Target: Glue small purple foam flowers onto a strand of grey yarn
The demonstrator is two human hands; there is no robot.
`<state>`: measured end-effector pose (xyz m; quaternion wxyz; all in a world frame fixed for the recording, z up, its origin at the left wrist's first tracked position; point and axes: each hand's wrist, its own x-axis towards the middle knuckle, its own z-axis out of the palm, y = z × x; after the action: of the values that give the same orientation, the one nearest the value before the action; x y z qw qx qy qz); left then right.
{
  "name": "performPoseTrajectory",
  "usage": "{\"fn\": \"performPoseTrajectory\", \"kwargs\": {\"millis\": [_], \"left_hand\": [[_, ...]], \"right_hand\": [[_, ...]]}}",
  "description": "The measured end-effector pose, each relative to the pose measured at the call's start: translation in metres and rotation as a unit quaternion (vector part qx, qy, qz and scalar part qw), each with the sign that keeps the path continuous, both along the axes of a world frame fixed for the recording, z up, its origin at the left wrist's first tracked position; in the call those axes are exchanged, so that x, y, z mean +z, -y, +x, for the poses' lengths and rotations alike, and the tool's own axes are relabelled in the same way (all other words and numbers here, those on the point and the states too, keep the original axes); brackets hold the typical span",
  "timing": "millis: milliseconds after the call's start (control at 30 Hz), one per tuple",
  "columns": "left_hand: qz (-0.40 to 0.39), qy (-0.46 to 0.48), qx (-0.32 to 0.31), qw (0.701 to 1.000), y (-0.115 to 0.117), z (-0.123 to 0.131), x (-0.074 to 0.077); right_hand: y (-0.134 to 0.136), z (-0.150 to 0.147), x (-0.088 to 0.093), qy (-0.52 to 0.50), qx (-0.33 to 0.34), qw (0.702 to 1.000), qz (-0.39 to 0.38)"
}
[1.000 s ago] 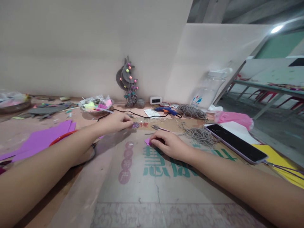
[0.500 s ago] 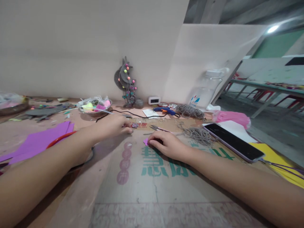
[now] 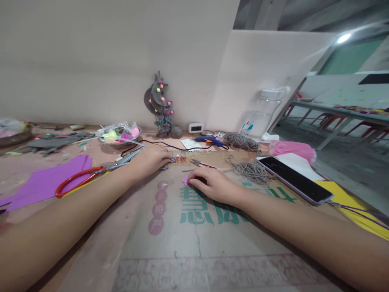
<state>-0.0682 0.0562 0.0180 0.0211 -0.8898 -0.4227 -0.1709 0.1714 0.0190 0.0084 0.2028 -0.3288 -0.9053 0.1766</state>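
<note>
My left hand is at the upper middle of the cardboard sheet, fingers curled down and drawn together over small purple pieces. Some of these stick out past the fingertips; the rest are hidden under the hand. Resting on the cardboard, my right hand pinches a small bright purple cutout between thumb and fingers. Just beyond it lies a pair of small pointed scissors. Red-handled scissors lie beside my left forearm, partly covered by it.
Purple sheets are at the left. Along the back stand a bowl of colored pieces, a grey moon-shaped ornament, a blue glue gun and a clear bottle. Grey yarn and a phone lie right.
My left hand has lowered toward the table, its fingers closing over the purple pieces. The red-handled scissors show more fully beside the forearm. My right hand keeps its pinch, and the view has shifted slightly.
</note>
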Motion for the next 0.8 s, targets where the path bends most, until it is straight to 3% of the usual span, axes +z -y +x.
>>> {"fn": "performPoseTrajectory", "kwargs": {"millis": [267, 500, 633, 800], "left_hand": [[0.032, -0.013, 0.001, 0.999, -0.003, 0.008, -0.007], [0.045, -0.014, 0.064, 0.997, 0.005, 0.01, -0.003], [-0.007, 0.091, 0.119, 0.989, 0.003, 0.001, 0.003], [-0.138, 0.257, 0.15, 0.945, 0.0, -0.006, 0.015]], "right_hand": [[-0.001, 0.001, -0.002, 0.007, 0.004, 1.0, 0.008], [0.0, 0.0, -0.001, 0.007, -0.001, 1.0, 0.007], [-0.001, 0.001, -0.002, -0.001, 0.001, 1.0, 0.005], [0.0, 0.001, -0.001, -0.002, 0.01, 1.0, 0.006]]}}
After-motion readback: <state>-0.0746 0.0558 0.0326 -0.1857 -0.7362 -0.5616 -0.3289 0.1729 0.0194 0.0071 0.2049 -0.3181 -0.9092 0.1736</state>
